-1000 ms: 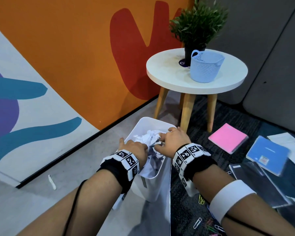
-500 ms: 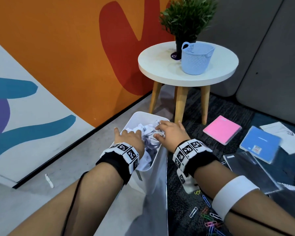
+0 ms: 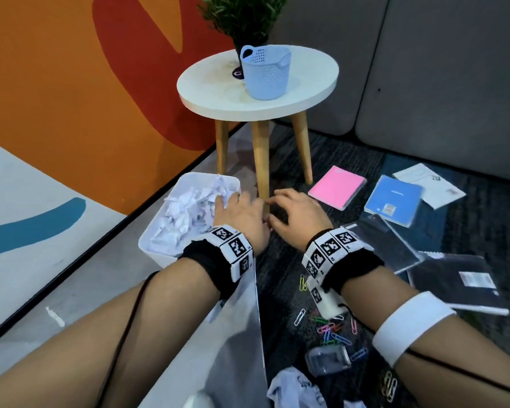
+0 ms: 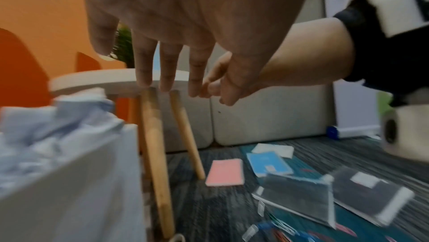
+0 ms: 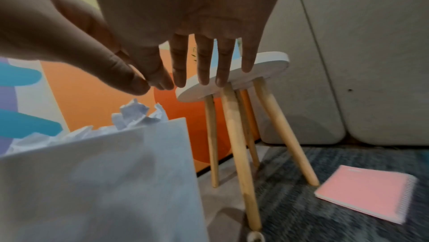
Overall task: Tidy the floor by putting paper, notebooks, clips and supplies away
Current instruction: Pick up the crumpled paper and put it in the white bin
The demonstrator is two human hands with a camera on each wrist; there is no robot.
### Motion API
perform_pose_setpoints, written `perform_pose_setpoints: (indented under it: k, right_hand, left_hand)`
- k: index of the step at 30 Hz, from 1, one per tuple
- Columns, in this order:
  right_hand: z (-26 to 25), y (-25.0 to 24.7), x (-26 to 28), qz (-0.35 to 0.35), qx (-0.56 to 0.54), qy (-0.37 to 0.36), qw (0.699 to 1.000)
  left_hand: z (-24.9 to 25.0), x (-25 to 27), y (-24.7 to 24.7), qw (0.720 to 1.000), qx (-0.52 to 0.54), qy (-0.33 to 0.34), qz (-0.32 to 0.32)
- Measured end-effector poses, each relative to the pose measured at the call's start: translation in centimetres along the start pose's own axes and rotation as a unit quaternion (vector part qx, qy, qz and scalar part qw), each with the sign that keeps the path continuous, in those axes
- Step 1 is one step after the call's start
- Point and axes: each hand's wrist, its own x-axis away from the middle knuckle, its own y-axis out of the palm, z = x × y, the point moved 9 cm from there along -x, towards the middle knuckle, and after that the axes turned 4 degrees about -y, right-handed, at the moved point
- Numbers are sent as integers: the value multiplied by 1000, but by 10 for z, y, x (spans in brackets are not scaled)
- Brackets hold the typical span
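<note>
White crumpled paper (image 3: 189, 210) fills the white bin (image 3: 156, 248) on the floor by the orange wall, and the person's left hand (image 3: 242, 213) hovers over the bin's right rim with fingers straight and spread, holding nothing. Just beside it, the right hand (image 3: 298, 213) hangs over the dark carpet, fingers loose and empty, in front of the round white table (image 3: 218, 95) that carries a pale blue basket (image 3: 267, 73). On the carpet lie a pink notebook (image 3: 337, 187), a blue notebook (image 3: 393, 203), two black notebooks (image 3: 460, 281), coloured paper clips (image 3: 330, 331) and another crumpled sheet (image 3: 295, 387) near the right forearm.
</note>
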Motion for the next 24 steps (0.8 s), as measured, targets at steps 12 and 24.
perform_pose_setpoints:
  k: [12, 24]
  right_hand:
    - [112, 21, 144, -63, 6, 158, 985]
    - [165, 143, 322, -314, -62, 338, 885]
  left_hand:
    - [136, 53, 111, 979, -9, 121, -163]
    - [191, 130, 230, 933, -52, 184, -303]
